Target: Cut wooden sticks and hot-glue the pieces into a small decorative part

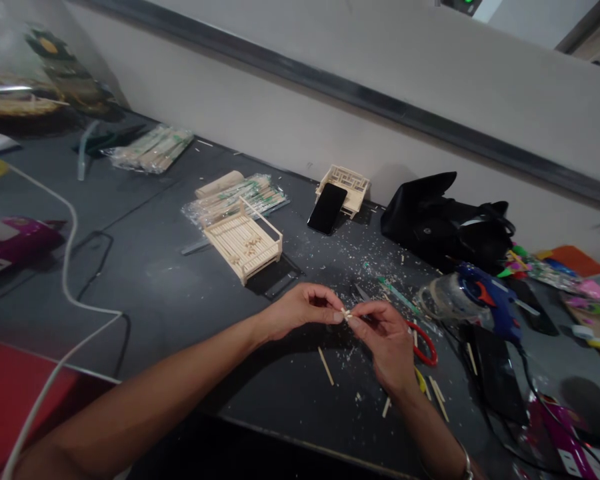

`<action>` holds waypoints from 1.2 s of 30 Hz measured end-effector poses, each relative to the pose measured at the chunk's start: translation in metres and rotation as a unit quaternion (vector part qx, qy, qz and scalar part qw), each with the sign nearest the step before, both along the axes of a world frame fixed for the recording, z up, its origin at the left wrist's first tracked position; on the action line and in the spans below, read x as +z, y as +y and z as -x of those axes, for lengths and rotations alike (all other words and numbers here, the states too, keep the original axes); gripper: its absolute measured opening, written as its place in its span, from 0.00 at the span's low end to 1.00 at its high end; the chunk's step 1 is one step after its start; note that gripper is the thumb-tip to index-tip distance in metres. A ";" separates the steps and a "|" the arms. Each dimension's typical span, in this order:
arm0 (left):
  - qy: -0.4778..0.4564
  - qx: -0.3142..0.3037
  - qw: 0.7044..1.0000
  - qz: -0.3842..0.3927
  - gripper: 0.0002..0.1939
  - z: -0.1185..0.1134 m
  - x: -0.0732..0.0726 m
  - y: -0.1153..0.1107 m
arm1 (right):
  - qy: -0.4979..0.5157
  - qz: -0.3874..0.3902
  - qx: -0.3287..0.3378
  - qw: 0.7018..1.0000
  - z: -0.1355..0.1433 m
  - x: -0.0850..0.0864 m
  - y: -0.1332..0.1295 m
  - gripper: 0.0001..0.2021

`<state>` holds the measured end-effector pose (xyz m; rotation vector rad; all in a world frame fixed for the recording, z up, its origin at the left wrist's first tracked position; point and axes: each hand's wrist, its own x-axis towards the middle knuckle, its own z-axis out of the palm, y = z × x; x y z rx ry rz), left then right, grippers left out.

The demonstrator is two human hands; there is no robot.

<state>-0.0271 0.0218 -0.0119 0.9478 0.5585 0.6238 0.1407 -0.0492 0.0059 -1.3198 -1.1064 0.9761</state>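
Note:
My left hand and my right hand meet over the dark table, fingertips pinched together. Between them is a small cluster of pale wooden stick pieces, mostly covered by the fingers. Beyond the hands stands a miniature wooden bed-like frame made of thin sticks, with little stick bits lying on its slats. Red-handled scissors lie beside my right hand, partly hidden under it. One loose thin stick rests on the table below the hands.
A small wooden bench stands by the wall with a phone leaning on it. Wrapped stick bundles lie at the back left. On the right are a black bag, a jar and a blue glue gun. A white cable crosses the left.

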 end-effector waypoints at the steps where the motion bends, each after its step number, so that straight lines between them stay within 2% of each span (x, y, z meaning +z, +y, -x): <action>1: 0.001 0.001 1.000 -0.001 0.09 0.000 0.000 0.000 | 0.000 0.000 0.000 1.000 0.000 0.000 0.000 0.07; 13: 0.030 0.004 1.000 0.003 0.11 0.000 0.001 0.000 | -0.036 -0.041 0.005 0.999 -0.001 -0.002 0.000 0.05; 23: 0.011 0.004 1.000 0.006 0.07 0.000 0.002 0.000 | -0.012 -0.022 -0.002 1.000 -0.001 -0.004 0.001 0.05; 36: 0.011 0.011 1.000 0.012 0.10 -0.001 0.002 0.001 | -0.036 0.046 0.000 0.998 -0.006 -0.006 0.002 0.09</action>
